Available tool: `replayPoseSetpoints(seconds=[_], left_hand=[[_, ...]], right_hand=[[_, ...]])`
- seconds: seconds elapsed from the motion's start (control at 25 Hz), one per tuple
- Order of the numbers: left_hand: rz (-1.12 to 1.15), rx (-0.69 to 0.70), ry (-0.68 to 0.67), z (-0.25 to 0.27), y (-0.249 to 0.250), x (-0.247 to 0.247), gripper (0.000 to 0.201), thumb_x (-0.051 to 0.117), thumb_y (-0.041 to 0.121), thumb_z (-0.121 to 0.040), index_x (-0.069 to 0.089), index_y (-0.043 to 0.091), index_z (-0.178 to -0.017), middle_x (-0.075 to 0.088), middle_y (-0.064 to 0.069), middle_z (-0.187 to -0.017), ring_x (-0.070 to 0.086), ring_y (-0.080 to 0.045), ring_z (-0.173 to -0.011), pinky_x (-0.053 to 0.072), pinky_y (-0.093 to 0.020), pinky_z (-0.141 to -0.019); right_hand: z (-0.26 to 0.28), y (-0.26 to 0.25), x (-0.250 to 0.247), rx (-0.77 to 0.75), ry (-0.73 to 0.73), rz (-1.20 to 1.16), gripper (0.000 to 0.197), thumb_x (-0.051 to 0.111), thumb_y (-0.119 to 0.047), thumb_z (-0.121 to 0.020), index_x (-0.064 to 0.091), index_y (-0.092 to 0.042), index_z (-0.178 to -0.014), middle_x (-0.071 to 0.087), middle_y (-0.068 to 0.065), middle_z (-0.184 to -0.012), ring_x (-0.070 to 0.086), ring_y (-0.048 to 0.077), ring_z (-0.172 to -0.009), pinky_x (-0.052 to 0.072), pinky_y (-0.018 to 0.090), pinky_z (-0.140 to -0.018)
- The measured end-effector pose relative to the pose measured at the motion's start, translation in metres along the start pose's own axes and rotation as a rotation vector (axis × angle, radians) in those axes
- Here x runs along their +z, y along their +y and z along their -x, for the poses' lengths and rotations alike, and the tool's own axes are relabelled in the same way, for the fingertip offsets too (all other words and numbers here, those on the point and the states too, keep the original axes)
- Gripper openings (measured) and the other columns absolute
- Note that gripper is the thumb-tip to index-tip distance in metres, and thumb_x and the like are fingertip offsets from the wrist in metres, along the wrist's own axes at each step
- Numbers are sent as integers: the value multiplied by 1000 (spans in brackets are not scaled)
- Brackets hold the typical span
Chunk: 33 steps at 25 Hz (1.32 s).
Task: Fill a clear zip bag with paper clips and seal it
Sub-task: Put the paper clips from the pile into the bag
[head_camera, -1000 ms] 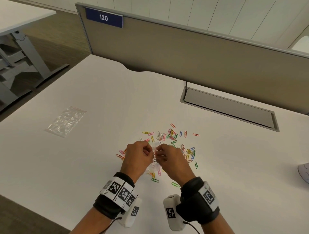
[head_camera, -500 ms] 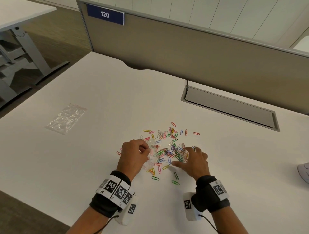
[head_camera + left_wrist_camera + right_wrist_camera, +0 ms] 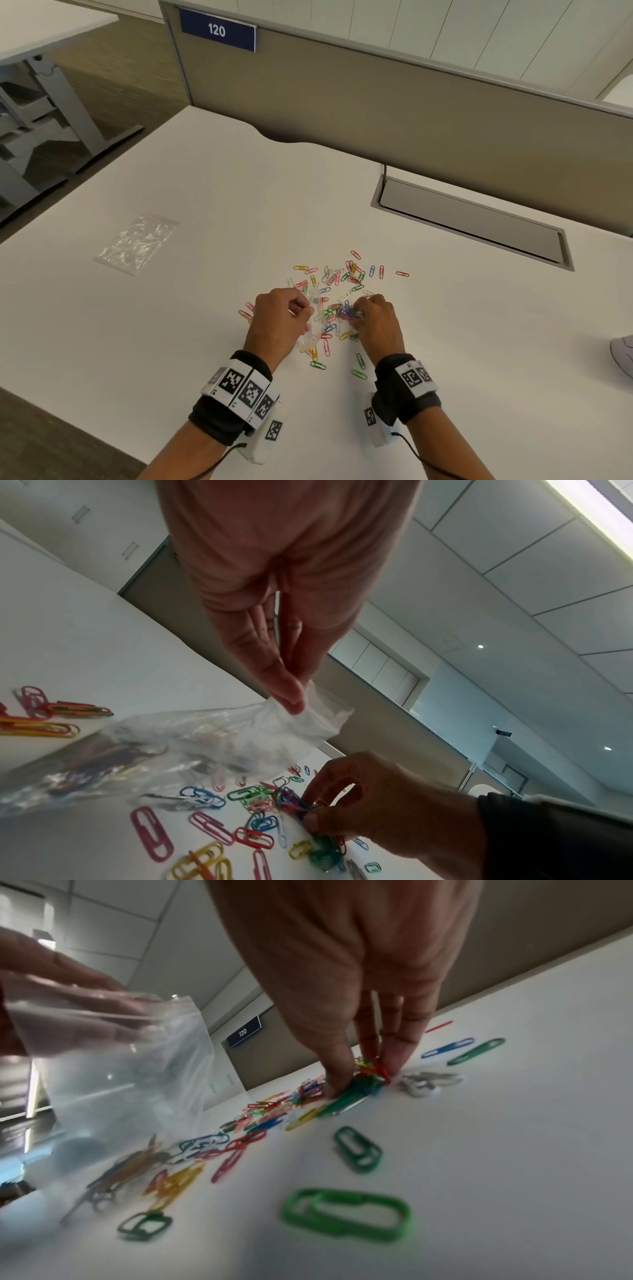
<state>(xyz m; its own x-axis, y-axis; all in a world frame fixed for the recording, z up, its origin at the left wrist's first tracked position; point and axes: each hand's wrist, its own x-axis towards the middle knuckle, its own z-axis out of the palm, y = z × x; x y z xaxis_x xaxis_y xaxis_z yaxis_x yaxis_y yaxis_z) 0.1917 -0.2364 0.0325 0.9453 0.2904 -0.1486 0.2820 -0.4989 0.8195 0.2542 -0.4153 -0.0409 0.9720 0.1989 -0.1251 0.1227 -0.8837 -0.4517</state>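
Observation:
A clear zip bag (image 3: pixel 312 322) (image 3: pixel 192 748) (image 3: pixel 113 1085) hangs from my left hand (image 3: pixel 284 315) (image 3: pixel 291 696), which pinches its top edge; its bottom rests on the table and holds a few paper clips. Coloured paper clips (image 3: pixel 342 284) (image 3: pixel 253 813) (image 3: pixel 274 1115) lie scattered on the white table (image 3: pixel 205 205). My right hand (image 3: pixel 371 315) (image 3: pixel 310 813) (image 3: pixel 366 1074), just right of the bag, pinches a bunch of clips from the pile between thumb and fingertips, against the table top.
A second clear zip bag (image 3: pixel 137 241) lies flat at the left of the table. A grey cable hatch (image 3: pixel 472 222) is set in the table at the back right, before a beige partition (image 3: pixel 411 113). The table's front edge runs near my wrists.
My right hand left the bag's mouth, spread over the pile to the right, and has now drawn in and closed on a bunch of clips. The left hand keeps holding the bag.

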Motion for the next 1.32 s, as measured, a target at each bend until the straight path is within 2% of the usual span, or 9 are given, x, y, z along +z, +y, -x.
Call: replayPoseSetpoints(seconds=[0.24, 0.4, 0.52, 0.6, 0.76, 0.92, 1.08, 1.24, 1.32], left_hand=[[39, -11, -6, 0, 0, 3, 10, 73, 11, -85, 73, 2, -89, 72, -6, -74, 71, -10, -53, 62, -25, -58], [49, -14, 1, -1, 0, 4, 10, 73, 11, -85, 73, 2, -90, 73, -8, -75, 72, -13, -54, 63, -30, -60], [53, -14, 3, -1, 0, 6, 11, 74, 11, -84, 73, 2, -90, 73, -9, -75, 72, -14, -55, 64, -34, -61], [51, -12, 3, -1, 1, 7, 11, 74, 12, -84, 73, 2, -90, 73, -10, -75, 72, -14, -55, 64, -34, -62], [45, -6, -1, 0, 5, 5, 10, 74, 11, -84, 73, 3, -90, 74, -10, -76, 73, -14, -55, 64, -33, -62], [57, 0, 1, 2, 5, 3, 8, 74, 10, -84, 72, 4, -89, 74, -10, -75, 73, -13, -57, 64, -33, -64], [52, 2, -14, 4, 5, 6, 11, 74, 10, -84, 73, 3, -91, 74, -9, -77, 73, -13, -58, 64, -32, -65], [0, 4, -23, 6, 10, 7, 13, 73, 13, -85, 73, 5, -94, 75, -9, -84, 73, -18, -67, 63, -32, -73], [1, 5, -26, 6, 11, 6, 13, 72, 13, -86, 73, 4, -95, 75, -10, -85, 74, -19, -68, 63, -34, -74]], right_hand=[[-5, 13, -8, -7, 21, -39, 15, 60, -4, -86, 72, -13, -86, 73, 5, -85, 67, 24, -79, 51, 28, -70], [7, 8, -34, 208, 35, -722, 8, 74, -6, -79, 73, -6, -86, 75, 9, -83, 71, 22, -75, 59, 27, -73], [21, -14, -55, 249, -139, -1246, 15, 71, -1, -78, 71, 0, -92, 76, 14, -86, 72, 22, -77, 59, 25, -69], [24, -28, -62, 235, -236, -1354, 15, 72, -4, -74, 73, -3, -89, 76, 13, -87, 72, 22, -80, 60, 27, -73], [25, -46, -61, 180, -307, -1131, 10, 74, -3, -76, 73, -4, -85, 75, 13, -81, 71, 22, -74, 61, 28, -73], [25, -54, -57, 133, -205, -721, 10, 74, -7, -79, 73, -2, -88, 75, 15, -80, 71, 22, -69, 61, 29, -71], [28, -66, -60, 16, -125, -403, 10, 72, -16, -82, 74, -10, -89, 70, 1, -75, 62, 7, -62, 46, 9, -57], [32, -76, -59, -69, -75, -329, 11, 71, -19, -83, 74, -13, -91, 67, -3, -77, 58, 3, -62, 42, 8, -58], [31, -75, -59, -52, -98, -417, 14, 71, -18, -83, 72, -12, -95, 71, 2, -82, 65, 7, -65, 51, 13, -62]])
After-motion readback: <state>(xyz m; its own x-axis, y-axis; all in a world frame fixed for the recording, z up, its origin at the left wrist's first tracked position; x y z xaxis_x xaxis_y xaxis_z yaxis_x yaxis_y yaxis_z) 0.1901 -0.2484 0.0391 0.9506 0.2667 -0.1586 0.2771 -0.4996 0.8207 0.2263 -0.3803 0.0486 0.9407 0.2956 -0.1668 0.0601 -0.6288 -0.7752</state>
